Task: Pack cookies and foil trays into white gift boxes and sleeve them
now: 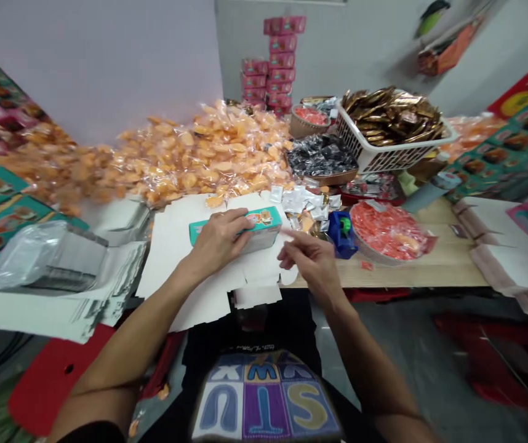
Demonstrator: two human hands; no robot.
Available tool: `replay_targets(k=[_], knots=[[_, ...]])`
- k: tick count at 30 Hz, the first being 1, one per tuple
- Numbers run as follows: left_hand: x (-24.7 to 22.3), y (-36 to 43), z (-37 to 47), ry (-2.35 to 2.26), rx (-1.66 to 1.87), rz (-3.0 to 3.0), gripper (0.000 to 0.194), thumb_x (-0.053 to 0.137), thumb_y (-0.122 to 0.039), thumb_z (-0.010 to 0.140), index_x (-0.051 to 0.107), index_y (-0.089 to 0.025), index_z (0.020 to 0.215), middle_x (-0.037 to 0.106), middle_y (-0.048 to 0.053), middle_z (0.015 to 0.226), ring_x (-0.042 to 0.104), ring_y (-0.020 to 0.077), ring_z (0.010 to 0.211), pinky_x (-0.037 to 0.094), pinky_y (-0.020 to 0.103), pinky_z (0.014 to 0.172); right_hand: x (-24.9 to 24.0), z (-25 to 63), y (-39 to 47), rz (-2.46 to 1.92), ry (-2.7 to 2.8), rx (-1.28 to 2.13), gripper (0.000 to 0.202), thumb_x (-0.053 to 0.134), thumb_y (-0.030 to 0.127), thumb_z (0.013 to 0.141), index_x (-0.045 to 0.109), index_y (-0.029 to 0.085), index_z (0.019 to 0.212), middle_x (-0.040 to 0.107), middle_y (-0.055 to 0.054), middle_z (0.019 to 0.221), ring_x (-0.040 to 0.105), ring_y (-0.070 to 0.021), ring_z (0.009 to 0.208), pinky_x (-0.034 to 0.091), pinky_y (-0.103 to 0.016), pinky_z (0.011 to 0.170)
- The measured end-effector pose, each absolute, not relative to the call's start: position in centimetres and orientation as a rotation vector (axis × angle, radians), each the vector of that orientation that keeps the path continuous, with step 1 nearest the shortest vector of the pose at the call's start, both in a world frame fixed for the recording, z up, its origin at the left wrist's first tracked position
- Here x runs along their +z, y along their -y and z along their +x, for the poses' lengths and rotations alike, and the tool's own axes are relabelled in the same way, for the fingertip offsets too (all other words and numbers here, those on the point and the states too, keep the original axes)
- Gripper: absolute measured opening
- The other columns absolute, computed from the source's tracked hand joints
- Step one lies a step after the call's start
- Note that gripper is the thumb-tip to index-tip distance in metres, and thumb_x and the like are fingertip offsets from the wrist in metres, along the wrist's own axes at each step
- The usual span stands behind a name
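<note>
A teal printed carton point(264, 218) lies on a stack of flat white cardboard sheets point(167, 258) in front of me. My left hand point(221, 239) is closed over the carton, with its fingers across the top and front side. Just off the carton's right end is my right hand point(311, 258), its index finger stretched toward that end and the other fingers curled. I see nothing in this hand. A blue tape dispenser point(343, 235) with a green core stands right beside it. Small silver and white sachets point(303, 203) lie behind it.
Orange items in clear wrappers point(213, 154) are heaped along the back. At the right are a bowl of red packets point(386, 231), a tray of black packets point(322, 154) and a white basket point(384, 154) of gold packets. Plastic-wrapped cardboard point(47, 258) lies left. Pink boxes point(282, 61) stand stacked behind.
</note>
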State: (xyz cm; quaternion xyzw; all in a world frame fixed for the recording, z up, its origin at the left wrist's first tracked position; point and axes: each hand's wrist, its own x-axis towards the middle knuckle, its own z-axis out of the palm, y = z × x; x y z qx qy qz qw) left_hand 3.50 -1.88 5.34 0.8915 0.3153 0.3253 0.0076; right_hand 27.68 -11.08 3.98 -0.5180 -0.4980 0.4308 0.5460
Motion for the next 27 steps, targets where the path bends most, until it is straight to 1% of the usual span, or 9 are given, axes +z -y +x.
replay_targets(k=[1, 3, 6, 8, 11, 15, 19, 23, 27], knots=[[5.3, 2.1, 3.6, -0.986, 1.032, 2.796, 0.016, 0.069, -0.023, 0.105, 0.08, -0.022, 0.117, 0.082, 0.014, 0.139, 0.082, 0.0301, 0.122, 0.066, 0.046, 0.1, 4.7, 26.2, 10.5, -1.176, 1.183, 1.081, 0.06, 0.082, 0.053, 0.089, 0.08, 0.021, 0.14, 0.076, 0.002, 0.071, 0.069, -0.0149, 0.056, 0.06, -0.029, 0.057], [5.3, 2.5, 3.8, -0.985, 1.058, 2.819, 0.015, 0.068, -0.021, 0.105, 0.079, -0.021, 0.114, 0.082, 0.014, 0.137, 0.082, 0.0293, 0.12, 0.066, 0.045, 0.097, 5.7, 24.4, 9.4, -1.116, 1.156, 1.18, 0.088, 0.084, 0.054, 0.087, 0.064, 0.022, 0.166, 0.077, 0.003, 0.073, 0.072, -0.0161, 0.058, 0.063, -0.031, 0.059], [5.1, 2.9, 4.1, -0.973, 1.086, 2.857, 0.012, 0.066, -0.019, 0.105, 0.078, -0.021, 0.109, 0.082, 0.014, 0.135, 0.082, 0.0277, 0.116, 0.065, 0.043, 0.095, 5.9, 23.2, 8.2, -1.13, 1.076, 1.241, 0.117, 0.087, 0.055, 0.08, 0.041, 0.018, 0.181, 0.079, 0.003, 0.073, 0.074, -0.0192, 0.06, 0.064, -0.032, 0.059], [4.9, 3.1, 4.3, -0.989, 1.082, 2.879, 0.012, 0.065, -0.021, 0.106, 0.078, -0.021, 0.108, 0.082, 0.014, 0.135, 0.081, 0.0275, 0.116, 0.064, 0.043, 0.096, 5.5, 22.9, 7.9, -1.189, 1.035, 1.218, 0.126, 0.087, 0.057, 0.079, 0.031, 0.015, 0.184, 0.078, 0.003, 0.071, 0.074, -0.0206, 0.059, 0.063, -0.032, 0.056], [4.8, 3.5, 4.4, -1.028, 1.057, 2.912, 0.017, 0.064, -0.022, 0.108, 0.078, -0.022, 0.117, 0.081, 0.015, 0.138, 0.08, 0.0291, 0.119, 0.063, 0.045, 0.099, 4.8, 22.4, 8.1, -1.266, 0.999, 1.151, 0.128, 0.084, 0.062, 0.082, 0.026, 0.014, 0.185, 0.075, 0.004, 0.067, 0.073, -0.0215, 0.056, 0.061, -0.031, 0.052], [5.1, 4.2, 4.2, -1.062, 0.958, 2.951, 0.032, 0.061, -0.02, 0.108, 0.078, -0.027, 0.133, 0.078, 0.014, 0.143, 0.077, 0.0309, 0.122, 0.062, 0.049, 0.101, 4.1, 22.1, 8.7, -1.264, 1.005, 1.105, 0.123, 0.081, 0.064, 0.086, 0.026, 0.015, 0.185, 0.074, 0.004, 0.067, 0.072, -0.021, 0.056, 0.062, -0.032, 0.053], [6.5, 4.1, 4.5, -1.113, 0.867, 2.784, 0.028, 0.063, -0.027, 0.107, 0.085, -0.029, 0.124, 0.077, 0.011, 0.144, 0.077, 0.0311, 0.12, 0.061, 0.05, 0.103, 3.4, 21.7, 9.0, -1.188, 1.005, 1.056, 0.117, 0.081, 0.055, 0.089, 0.025, 0.019, 0.186, 0.074, 0.005, 0.072, 0.073, -0.0206, 0.063, 0.068, -0.036, 0.063], [8.2, 2.8, 5.8, -1.252, 0.795, 2.471, 0.028, 0.068, -0.043, 0.109, 0.088, -0.026, 0.102, 0.082, 0.008, 0.125, 0.078, 0.0257, 0.104, 0.059, 0.042, 0.096, 2.4, 21.2, 8.1, -1.112, 0.958, 1.067, 0.115, 0.078, 0.048, 0.093, 0.017, 0.019, 0.186, 0.075, 0.006, 0.075, 0.074, -0.0202, 0.064, 0.07, -0.038, 0.067], [8.7, 1.6, 6.6, -1.328, 0.772, 2.398, 0.013, 0.084, -0.037, 0.1, 0.085, -0.025, 0.101, 0.083, 0.004, 0.114, 0.077, 0.023, 0.096, 0.056, 0.038, 0.092, 1.7, 20.4, 6.7, -1.029, 0.905, 1.102, 0.116, 0.075, 0.044, 0.093, 0.01, 0.019, 0.186, 0.075, 0.007, 0.075, 0.075, -0.0203, 0.062, 0.071, -0.039, 0.069]])
